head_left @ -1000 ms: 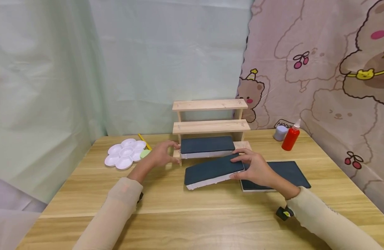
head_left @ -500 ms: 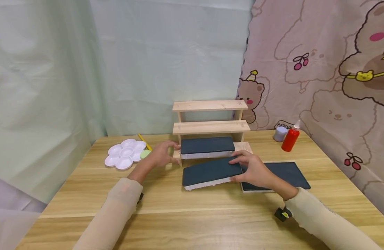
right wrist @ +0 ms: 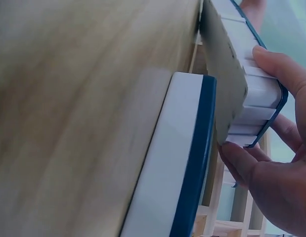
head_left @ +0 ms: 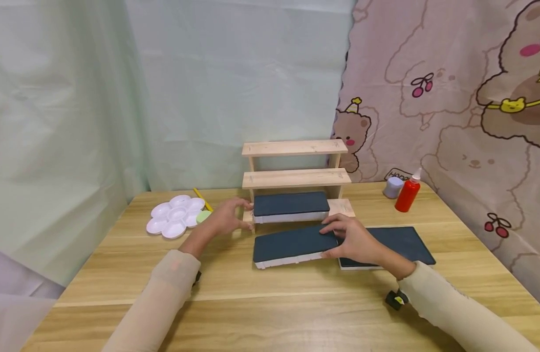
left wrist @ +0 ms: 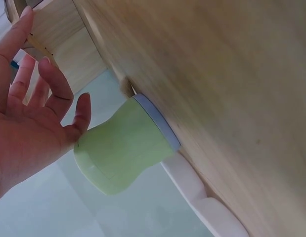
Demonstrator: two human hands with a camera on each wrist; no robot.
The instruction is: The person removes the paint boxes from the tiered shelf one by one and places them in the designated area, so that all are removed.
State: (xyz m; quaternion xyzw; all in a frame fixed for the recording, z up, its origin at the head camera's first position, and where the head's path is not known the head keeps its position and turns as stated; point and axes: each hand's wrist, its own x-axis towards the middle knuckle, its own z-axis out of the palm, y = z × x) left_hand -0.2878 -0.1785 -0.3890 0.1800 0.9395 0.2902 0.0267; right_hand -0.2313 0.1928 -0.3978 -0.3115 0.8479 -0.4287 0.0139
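My right hand [head_left: 351, 239] pinches the right end of a long white box with a dark blue top [head_left: 293, 244]. That end is raised off the table, and part of the underside shows in the right wrist view. A similar box [head_left: 291, 205] lies on the lowest step of a wooden tiered shelf [head_left: 296, 178]. My left hand [head_left: 226, 216] is at the left end of that step, fingers parted and loosely bent; whether it touches the wood is hard to tell. Below it in the left wrist view stands a pale green waisted container [left wrist: 128, 148] with a bluish rim.
A wider flat box with a dark blue top [head_left: 399, 247] lies right of the held one. Behind it stand a red bottle [head_left: 408, 195] and a lilac container [head_left: 393, 187]. At left are a white flower-shaped palette [head_left: 175, 215] and a yellow stick [head_left: 202, 199].
My right hand has shifted the held box slightly left and lowered its right end, so it tilts less. My left hand has stayed where it was.
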